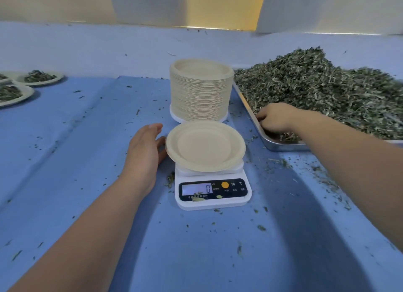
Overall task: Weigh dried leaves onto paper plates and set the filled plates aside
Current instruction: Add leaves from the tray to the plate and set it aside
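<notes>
Now | paper plate (205, 146) pale, bare on scale (214, 203) | left hand (144, 152) grip wide | right hand (277, 117) grip clutches dried leaves (327, 91)

The scale (212, 188) display reads "0"; its buttons read "M" and "T".

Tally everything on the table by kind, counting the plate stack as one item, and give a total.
Digital scale: 1
Empty paper plate on the scale: 1
Stack of paper plates: 1
Filled plates at left: 3, one cut by the frame edge
Steel tray of dried leaves: 1
Total: 7
</notes>
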